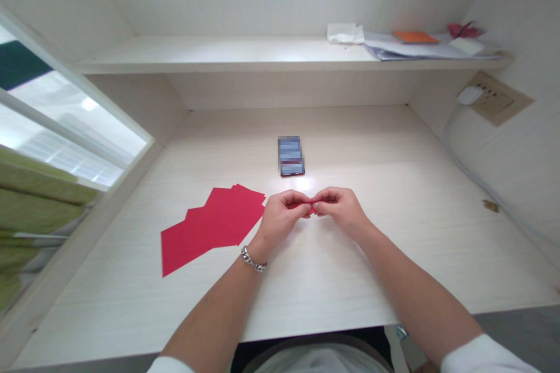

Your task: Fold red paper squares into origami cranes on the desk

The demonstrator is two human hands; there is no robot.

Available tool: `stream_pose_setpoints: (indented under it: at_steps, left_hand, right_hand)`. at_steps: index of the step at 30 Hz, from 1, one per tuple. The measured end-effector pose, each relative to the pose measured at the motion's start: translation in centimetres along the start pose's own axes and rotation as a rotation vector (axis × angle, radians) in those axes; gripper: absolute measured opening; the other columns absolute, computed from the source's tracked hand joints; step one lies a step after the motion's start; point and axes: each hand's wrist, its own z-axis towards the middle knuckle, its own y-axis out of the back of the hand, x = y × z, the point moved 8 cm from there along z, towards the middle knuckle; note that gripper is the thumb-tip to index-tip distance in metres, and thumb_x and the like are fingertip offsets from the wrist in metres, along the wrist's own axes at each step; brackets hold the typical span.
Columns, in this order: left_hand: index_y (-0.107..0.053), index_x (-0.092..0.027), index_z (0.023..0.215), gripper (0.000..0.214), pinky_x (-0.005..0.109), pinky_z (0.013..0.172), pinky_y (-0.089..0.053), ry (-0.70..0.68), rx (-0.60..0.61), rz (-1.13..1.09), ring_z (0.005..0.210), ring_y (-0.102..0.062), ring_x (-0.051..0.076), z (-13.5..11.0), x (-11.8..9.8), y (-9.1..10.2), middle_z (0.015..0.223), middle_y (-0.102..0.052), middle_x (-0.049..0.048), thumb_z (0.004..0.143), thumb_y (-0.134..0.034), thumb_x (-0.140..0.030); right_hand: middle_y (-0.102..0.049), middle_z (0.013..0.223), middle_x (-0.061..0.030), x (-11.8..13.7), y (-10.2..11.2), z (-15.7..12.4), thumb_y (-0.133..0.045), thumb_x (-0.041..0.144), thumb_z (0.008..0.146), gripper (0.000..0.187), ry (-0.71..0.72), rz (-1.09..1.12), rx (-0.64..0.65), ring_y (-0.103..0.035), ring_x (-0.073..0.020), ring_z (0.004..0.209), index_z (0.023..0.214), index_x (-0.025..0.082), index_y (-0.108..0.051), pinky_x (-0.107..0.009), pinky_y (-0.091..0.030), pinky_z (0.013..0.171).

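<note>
On the worktop [420, 186], between its front edge and the phone [291, 154], two hands held one small red piece [311, 207]. The left hand [286, 210] pinched it between thumb and fingers; the right hand [339, 207] had it in the same narrow grip, fingertips close together. From where I stood, the widest room for moving lay to the right, as far as the cable [466, 169]. On the other side, red sheets [214, 221] reached right up beside the left hand. I counted one phone, one plug [470, 95] in one socket plate [503, 102], and one bracelet [252, 259]. Several red sheets lay fanned, overlapping; their exact number I could not tell.
</note>
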Motion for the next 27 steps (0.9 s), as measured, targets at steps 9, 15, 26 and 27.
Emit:
stream_pose_setpoints:
  at_steps: [9, 15, 26, 27]
  left_hand:
    - [-0.069, -0.014, 0.077, 0.011, 0.025, 0.062, -0.056, 0.051, 0.010, -0.105, 0.063, -0.066, 0.013, -0.1, -0.2, -0.2, 0.071, -0.070, 0.0029, 0.070, -0.073, -0.021]
    - [-0.068, -0.014, 0.077, 0.008, 0.025, 0.064, -0.055, 0.031, 0.031, -0.055, 0.065, -0.065, 0.013, 0.0, 0.2, -0.2, 0.073, -0.069, 0.0029, 0.071, -0.071, -0.018]
    - [-0.071, -0.014, 0.083, 0.011, 0.031, 0.072, -0.057, 0.027, 0.064, -0.043, 0.073, -0.067, 0.016, 0.1, 0.6, -0.4, 0.081, -0.070, 0.0055, 0.074, -0.069, -0.020]
    - [-0.071, -0.014, 0.083, 0.011, 0.031, 0.072, -0.057, 0.034, 0.063, -0.063, 0.073, -0.067, 0.016, 0.1, 0.6, -0.4, 0.081, -0.070, 0.0057, 0.074, -0.069, -0.020]
  right_hand:
    - [-0.072, 0.069, -0.0042, 0.1, 0.0, -0.3, -0.076, 0.023, 0.062, 0.016, -0.056, 0.085, 0.054, -0.068, -0.0176, 0.065, 0.077, 0.017, -0.075, -0.032, -0.055, 0.065]
    - [-0.071, 0.072, -0.0037, -0.1, 0.0, -0.2, -0.076, 0.030, 0.067, 0.017, -0.081, 0.131, 0.067, -0.066, -0.0161, 0.066, 0.076, 0.016, -0.073, -0.031, -0.054, 0.065]
    - [-0.068, 0.067, -0.0010, 0.2, 0.6, 0.1, -0.079, 0.027, 0.062, 0.020, -0.002, 0.012, 0.007, -0.062, -0.0140, 0.061, 0.075, 0.016, -0.068, -0.027, -0.049, 0.060]
    - [-0.067, 0.067, -0.0009, 0.2, 0.7, 0.2, -0.079, 0.027, 0.062, 0.020, 0.007, -0.001, 0.002, -0.062, -0.0139, 0.061, 0.075, 0.016, -0.068, -0.027, -0.049, 0.060]
